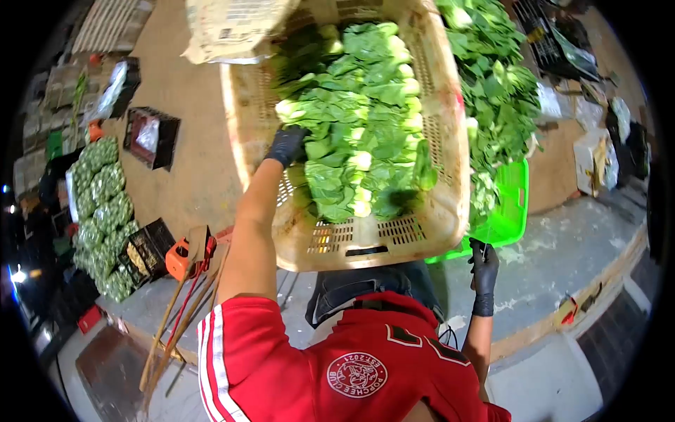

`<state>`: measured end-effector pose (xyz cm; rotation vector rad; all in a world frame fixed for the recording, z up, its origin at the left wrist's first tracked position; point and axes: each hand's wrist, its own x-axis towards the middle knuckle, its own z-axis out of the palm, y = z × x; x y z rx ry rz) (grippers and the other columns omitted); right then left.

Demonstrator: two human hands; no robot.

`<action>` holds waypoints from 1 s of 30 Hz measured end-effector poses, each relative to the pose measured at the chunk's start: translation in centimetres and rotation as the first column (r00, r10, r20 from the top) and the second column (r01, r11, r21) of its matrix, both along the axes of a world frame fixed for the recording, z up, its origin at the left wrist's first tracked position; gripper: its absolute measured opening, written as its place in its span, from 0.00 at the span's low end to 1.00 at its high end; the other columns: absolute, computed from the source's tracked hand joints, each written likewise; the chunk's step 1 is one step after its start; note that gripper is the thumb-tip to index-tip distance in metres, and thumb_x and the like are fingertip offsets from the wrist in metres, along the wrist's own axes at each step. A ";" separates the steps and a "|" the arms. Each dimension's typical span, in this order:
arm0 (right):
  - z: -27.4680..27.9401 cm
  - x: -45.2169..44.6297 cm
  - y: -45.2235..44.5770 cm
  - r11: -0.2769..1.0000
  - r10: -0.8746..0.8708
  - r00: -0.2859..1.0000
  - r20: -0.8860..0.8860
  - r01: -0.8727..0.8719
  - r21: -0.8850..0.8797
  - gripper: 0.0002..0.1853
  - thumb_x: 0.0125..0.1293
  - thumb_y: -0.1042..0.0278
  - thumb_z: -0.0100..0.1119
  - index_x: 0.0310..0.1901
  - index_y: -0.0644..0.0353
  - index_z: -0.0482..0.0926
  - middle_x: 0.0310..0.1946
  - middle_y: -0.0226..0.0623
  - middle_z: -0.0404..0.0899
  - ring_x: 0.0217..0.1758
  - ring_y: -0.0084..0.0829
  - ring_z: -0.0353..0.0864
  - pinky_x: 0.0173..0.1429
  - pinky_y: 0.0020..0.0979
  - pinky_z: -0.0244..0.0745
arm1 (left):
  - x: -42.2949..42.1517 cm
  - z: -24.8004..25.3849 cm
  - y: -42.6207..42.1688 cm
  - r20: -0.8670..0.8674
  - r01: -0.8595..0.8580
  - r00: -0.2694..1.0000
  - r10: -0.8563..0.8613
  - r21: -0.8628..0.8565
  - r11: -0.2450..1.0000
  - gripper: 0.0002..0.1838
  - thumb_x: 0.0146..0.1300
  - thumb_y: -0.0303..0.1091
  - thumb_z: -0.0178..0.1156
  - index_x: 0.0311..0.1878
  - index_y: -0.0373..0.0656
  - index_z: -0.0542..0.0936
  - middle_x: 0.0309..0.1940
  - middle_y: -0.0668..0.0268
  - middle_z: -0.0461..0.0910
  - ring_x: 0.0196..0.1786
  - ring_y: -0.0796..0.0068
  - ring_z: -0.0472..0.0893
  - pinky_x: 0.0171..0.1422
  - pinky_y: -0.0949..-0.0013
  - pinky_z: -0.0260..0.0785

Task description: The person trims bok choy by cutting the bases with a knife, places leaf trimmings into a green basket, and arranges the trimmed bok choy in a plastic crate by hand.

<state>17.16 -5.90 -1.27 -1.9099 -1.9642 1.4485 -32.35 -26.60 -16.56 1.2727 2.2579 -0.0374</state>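
Note:
Rows of leafy green vegetables with pale stems (365, 126) lie in a large beige plastic crate (450, 141). Wearing a black glove, my left hand (287, 145) reaches over the crate's left side and touches the leaves there; its fingertips are hidden among them. My right hand (484, 267), also in a black glove, is outside the crate at the lower right, beside a green basket (519, 204). Its fingers are curled together, and something thin and small seems to be between them, too small to make out.
More leafy greens (492, 91) are piled right of the crate. A paper sack (235, 28) overhangs its top left. Bagged green produce (105, 211), a dark crate (151, 137), an orange container (181, 259) and wooden poles (179, 316) stand at the left.

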 end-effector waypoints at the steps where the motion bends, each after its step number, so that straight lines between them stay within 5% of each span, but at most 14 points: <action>1: 0.6 -0.4 0.0 1.000 0.030 0.999 0.025 -0.030 -0.001 0.12 0.64 0.61 0.56 0.42 0.60 0.79 0.24 0.28 0.75 0.18 0.16 0.66 0.20 0.21 0.58 | -0.3 -0.7 -0.3 0.133 -0.046 0.990 0.048 -0.016 0.999 0.34 0.37 0.43 0.70 0.53 0.48 0.74 0.44 0.53 0.77 0.50 0.54 0.74 0.56 0.55 0.64; 3: -0.9 -0.2 -0.1 0.986 0.130 0.990 -0.058 -0.123 0.111 0.11 0.64 0.63 0.55 0.42 0.61 0.79 0.25 0.30 0.76 0.18 0.15 0.65 0.20 0.21 0.59 | 0.2 -0.3 -0.7 0.235 -0.034 0.969 0.071 -0.155 0.987 0.38 0.44 0.46 0.64 0.62 0.45 0.67 0.51 0.48 0.73 0.52 0.50 0.74 0.56 0.52 0.66; 5: -1.8 -3.4 -0.7 0.953 0.253 0.933 -0.255 -0.194 0.233 0.10 0.64 0.66 0.54 0.43 0.62 0.78 0.25 0.31 0.76 0.17 0.15 0.64 0.20 0.20 0.58 | 2.2 -1.4 -3.3 0.293 -0.240 0.935 0.198 0.116 0.964 0.46 0.48 0.49 0.61 0.68 0.40 0.55 0.65 0.46 0.59 0.65 0.50 0.62 0.68 0.57 0.56; 8: 3.0 -8.3 -1.5 0.966 0.232 0.824 -0.517 -0.258 0.022 0.11 0.66 0.68 0.51 0.42 0.67 0.78 0.28 0.31 0.77 0.17 0.14 0.64 0.21 0.19 0.58 | 8.2 10.2 -1.2 0.692 -0.558 0.708 0.141 0.426 0.713 0.34 0.47 0.40 0.67 0.58 0.39 0.69 0.53 0.54 0.74 0.55 0.63 0.73 0.62 0.63 0.62; 10: 4.6 -10.4 -2.4 0.932 0.208 0.764 -0.611 -0.345 -0.114 0.15 0.68 0.61 0.48 0.47 0.65 0.75 0.24 0.31 0.73 0.18 0.17 0.66 0.22 0.20 0.62 | 12.9 17.0 0.6 0.662 -0.458 0.749 0.036 0.478 0.750 0.36 0.47 0.39 0.67 0.59 0.38 0.64 0.47 0.53 0.76 0.48 0.61 0.77 0.53 0.62 0.70; 12: -3.0 -7.3 -1.7 0.812 -0.221 0.627 -0.747 -0.306 -0.497 0.16 0.68 0.61 0.47 0.50 0.64 0.73 0.28 0.32 0.73 0.24 0.22 0.72 0.28 0.23 0.69 | 18.0 24.5 3.0 0.578 -0.254 0.800 -0.161 0.569 0.782 0.34 0.45 0.40 0.69 0.55 0.39 0.67 0.41 0.52 0.76 0.45 0.52 0.76 0.50 0.59 0.69; 14: -0.4 -7.1 -1.2 0.755 -0.186 0.668 -0.721 -0.373 -0.540 0.15 0.66 0.64 0.50 0.50 0.64 0.73 0.32 0.33 0.74 0.29 0.23 0.72 0.34 0.25 0.69 | 21.6 27.9 5.0 0.133 0.067 0.861 -0.490 0.927 0.370 0.32 0.38 0.40 0.70 0.50 0.44 0.71 0.38 0.57 0.74 0.42 0.52 0.75 0.46 0.56 0.68; 17: 8.0 -5.0 -1.3 0.674 -0.145 0.745 -0.651 -0.407 -0.616 0.15 0.63 0.67 0.53 0.50 0.64 0.73 0.37 0.35 0.75 0.37 0.25 0.73 0.44 0.28 0.69 | 24.7 29.5 7.8 -0.045 0.281 0.758 -0.650 0.923 0.264 0.34 0.35 0.40 0.71 0.50 0.44 0.71 0.38 0.57 0.72 0.40 0.50 0.73 0.43 0.54 0.66; 19: 10.5 -3.7 -0.6 0.772 0.024 0.731 -0.682 -0.447 -0.452 0.16 0.62 0.68 0.55 0.50 0.64 0.73 0.39 0.35 0.75 0.38 0.25 0.73 0.45 0.28 0.69 | 25.5 28.8 8.4 0.120 0.062 0.770 -0.627 0.964 0.260 0.39 0.40 0.37 0.71 0.58 0.40 0.66 0.52 0.52 0.69 0.52 0.50 0.70 0.56 0.55 0.63; 21: 11.9 -3.8 0.3 0.890 0.237 0.686 -0.688 -0.437 -0.128 0.17 0.60 0.69 0.57 0.50 0.64 0.73 0.40 0.35 0.76 0.39 0.25 0.73 0.47 0.28 0.69 | 27.3 29.0 8.0 0.680 -0.359 0.668 -0.302 0.651 0.669 0.45 0.45 0.35 0.71 0.66 0.40 0.59 0.61 0.52 0.63 0.62 0.57 0.66 0.65 0.63 0.59; 22: 12.8 -4.5 0.9 0.908 0.332 0.658 -0.676 -0.418 0.040 0.17 0.59 0.69 0.58 0.50 0.64 0.73 0.41 0.36 0.76 0.40 0.25 0.74 0.48 0.28 0.69 | 27.7 29.4 8.1 0.969 -0.630 0.181 -0.166 0.244 0.737 0.44 0.48 0.34 0.70 0.67 0.38 0.57 0.64 0.56 0.62 0.63 0.65 0.65 0.67 0.66 0.58; 23: 13.6 -5.2 1.5 0.907 0.394 0.626 -0.673 -0.383 0.175 0.17 0.59 0.70 0.59 0.50 0.64 0.73 0.41 0.36 0.76 0.41 0.25 0.74 0.48 0.29 0.69 | 27.4 21.9 10.0 0.941 -0.607 0.170 -0.294 0.335 0.721 0.40 0.54 0.35 0.65 0.67 0.36 0.57 0.62 0.58 0.64 0.63 0.67 0.65 0.67 0.66 0.58; 25: 14.1 -5.0 2.1 0.923 0.383 0.576 -0.722 -0.276 0.269 0.18 0.57 0.71 0.60 0.50 0.64 0.73 0.42 0.36 0.77 0.42 0.25 0.74 0.50 0.29 0.69 | 28.7 26.0 10.3 0.910 -0.565 0.296 -0.292 0.413 0.715 0.34 0.61 0.41 0.58 0.66 0.35 0.59 0.61 0.58 0.66 0.63 0.69 0.65 0.67 0.65 0.58; 30: 13.4 0.5 2.0 0.973 0.221 0.668 -0.711 -0.098 0.210 0.21 0.55 0.69 0.65 0.49 0.65 0.73 0.42 0.37 0.77 0.42 0.26 0.75 0.49 0.29 0.70 | 33.9 26.9 14.1 0.944 -0.547 0.187 -0.273 0.331 0.769 0.33 0.52 0.29 0.67 0.61 0.36 0.64 0.52 0.64 0.73 0.53 0.75 0.72 0.58 0.71 0.65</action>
